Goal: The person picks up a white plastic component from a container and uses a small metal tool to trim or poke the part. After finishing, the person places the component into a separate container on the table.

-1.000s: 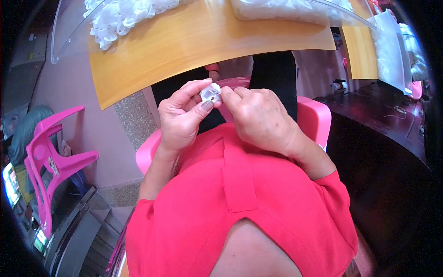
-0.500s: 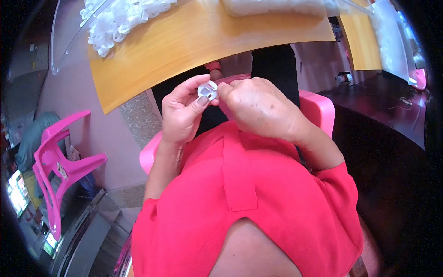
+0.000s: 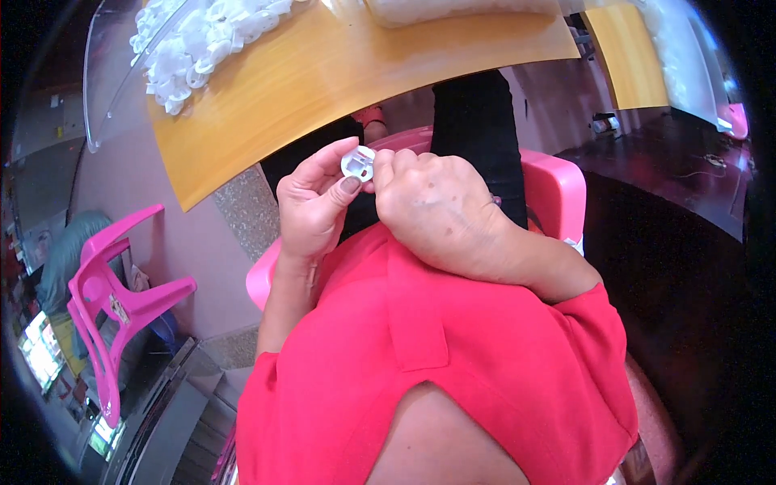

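Observation:
Between the thumb and fingers of my left hand (image 3: 311, 210) is a small round white plastic piece (image 3: 352, 164), held above my lap. Its upward face has a raised, roughly square part with openings. My right hand (image 3: 436, 206), back upward, is closed, and its curled fingertips press at the right edge of that piece. Whatever those fingers pinch is hidden behind the knuckles. On the table beyond, at the far left, lies a heap of similar white plastic pieces (image 3: 194, 52).
A yellow wooden table (image 3: 364, 69) spans the far side, with a clear plastic bag (image 3: 461, 10) of white things on it. Pink chair arms (image 3: 554, 194) flank me. Another pink chair (image 3: 121, 295) stands at left. A dark surface (image 3: 647, 174) lies at right.
The white piece looks slightly turned between my fingers. My right hand has rolled so its knuckles sit closer over the piece's edge. The whole view has shifted a little.

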A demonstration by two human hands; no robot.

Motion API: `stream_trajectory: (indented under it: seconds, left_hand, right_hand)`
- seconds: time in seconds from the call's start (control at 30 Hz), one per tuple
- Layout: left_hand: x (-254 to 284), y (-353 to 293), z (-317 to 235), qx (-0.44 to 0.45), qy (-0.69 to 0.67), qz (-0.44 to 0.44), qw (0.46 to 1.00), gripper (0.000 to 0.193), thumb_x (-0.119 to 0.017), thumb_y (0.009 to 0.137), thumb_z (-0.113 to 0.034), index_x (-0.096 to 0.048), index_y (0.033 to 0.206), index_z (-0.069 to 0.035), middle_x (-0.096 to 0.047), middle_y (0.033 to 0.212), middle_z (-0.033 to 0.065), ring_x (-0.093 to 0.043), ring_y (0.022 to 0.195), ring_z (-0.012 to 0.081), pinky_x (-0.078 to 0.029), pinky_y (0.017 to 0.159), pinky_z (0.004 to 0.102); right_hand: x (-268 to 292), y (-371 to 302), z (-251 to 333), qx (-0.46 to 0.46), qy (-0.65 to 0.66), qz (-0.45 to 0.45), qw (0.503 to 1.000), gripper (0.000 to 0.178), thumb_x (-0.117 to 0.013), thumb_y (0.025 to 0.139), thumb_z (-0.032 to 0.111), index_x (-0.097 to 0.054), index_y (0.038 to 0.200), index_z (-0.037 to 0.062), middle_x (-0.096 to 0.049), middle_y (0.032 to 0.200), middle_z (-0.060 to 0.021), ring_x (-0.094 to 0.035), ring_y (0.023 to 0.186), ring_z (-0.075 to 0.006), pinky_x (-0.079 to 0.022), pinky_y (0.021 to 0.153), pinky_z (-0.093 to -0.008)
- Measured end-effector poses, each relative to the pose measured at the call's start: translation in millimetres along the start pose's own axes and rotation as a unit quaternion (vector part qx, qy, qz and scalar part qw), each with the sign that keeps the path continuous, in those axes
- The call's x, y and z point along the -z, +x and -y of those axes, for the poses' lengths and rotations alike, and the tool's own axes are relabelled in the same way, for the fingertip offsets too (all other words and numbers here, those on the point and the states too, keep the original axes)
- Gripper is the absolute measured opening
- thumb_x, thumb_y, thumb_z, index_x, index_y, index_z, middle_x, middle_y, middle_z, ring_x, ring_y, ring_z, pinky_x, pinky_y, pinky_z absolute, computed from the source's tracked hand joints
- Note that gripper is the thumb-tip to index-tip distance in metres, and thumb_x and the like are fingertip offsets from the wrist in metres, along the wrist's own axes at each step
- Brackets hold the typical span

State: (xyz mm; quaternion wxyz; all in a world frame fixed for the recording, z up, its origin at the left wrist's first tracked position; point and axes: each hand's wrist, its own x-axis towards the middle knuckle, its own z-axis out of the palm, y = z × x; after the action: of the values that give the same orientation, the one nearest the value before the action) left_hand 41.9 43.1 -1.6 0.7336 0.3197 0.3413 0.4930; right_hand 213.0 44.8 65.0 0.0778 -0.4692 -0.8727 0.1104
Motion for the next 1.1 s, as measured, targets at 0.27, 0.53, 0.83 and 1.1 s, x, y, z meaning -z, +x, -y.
stream_trajectory:
  seconds: [0.27, 0.53, 0.83, 1.1]
  left_hand:
    - [2.3, -5.9, 2.8, -0.053, 0.154, 0.002, 0.987, 0.037, -0.064, 0.082, 0.009, -0.057, 0.118, 0.006, -0.063, 0.108, 0.0138, -0.063, 0.096, 0.0182, -0.051, 0.086, 0.0293]
    - [2.9, -3.6, 4.3, -0.079, 0.102, 0.049, 0.990, 0.036, -0.064, 0.080, 0.010, -0.059, 0.115, 0.006, -0.062, 0.109, 0.0159, -0.063, 0.091, 0.0207, -0.052, 0.083, 0.0313]
    - [9.1, -2.5, 3.7, -0.039, 0.093, 0.023, 0.995, 0.039, -0.071, 0.078, 0.003, -0.060, 0.116, 0.003, -0.065, 0.106, 0.0141, -0.064, 0.092, 0.0200, -0.055, 0.080, 0.0316]
    - [-1.2, 0.1, -4.6, -0.071, 0.040, -0.001, 0.997, 0.040, -0.068, 0.079, 0.007, -0.057, 0.117, 0.003, -0.061, 0.116, 0.0196, -0.063, 0.099, 0.0214, -0.054, 0.084, 0.0323]
  right_hand:
    - [6.5, 4.4, -12.1, 0.064, 0.009, 0.077, 0.995, 0.013, -0.056, 0.077, 0.008, -0.060, 0.080, -0.0036, -0.063, 0.070, -0.0138, -0.066, 0.063, -0.0244, -0.052, 0.051, -0.0338]
    - [12.5, 7.7, -28.4, 0.082, 0.132, 0.136, 0.978, 0.015, -0.056, 0.071, 0.001, -0.060, 0.083, -0.0060, -0.063, 0.068, -0.0211, -0.065, 0.066, -0.0328, -0.052, 0.060, -0.0409]
    - [-0.2, 4.4, -28.3, 0.028, 0.190, 0.116, 0.974, 0.016, -0.055, 0.073, -0.001, -0.059, 0.088, -0.0060, -0.063, 0.073, -0.0223, -0.064, 0.070, -0.0374, -0.051, 0.062, -0.0435]
    - [-11.1, -3.9, -20.4, -0.071, 0.350, -0.003, 0.934, 0.013, -0.051, 0.079, -0.005, -0.057, 0.091, -0.0042, -0.059, 0.073, -0.0246, -0.061, 0.072, -0.0415, -0.048, 0.060, -0.0445]
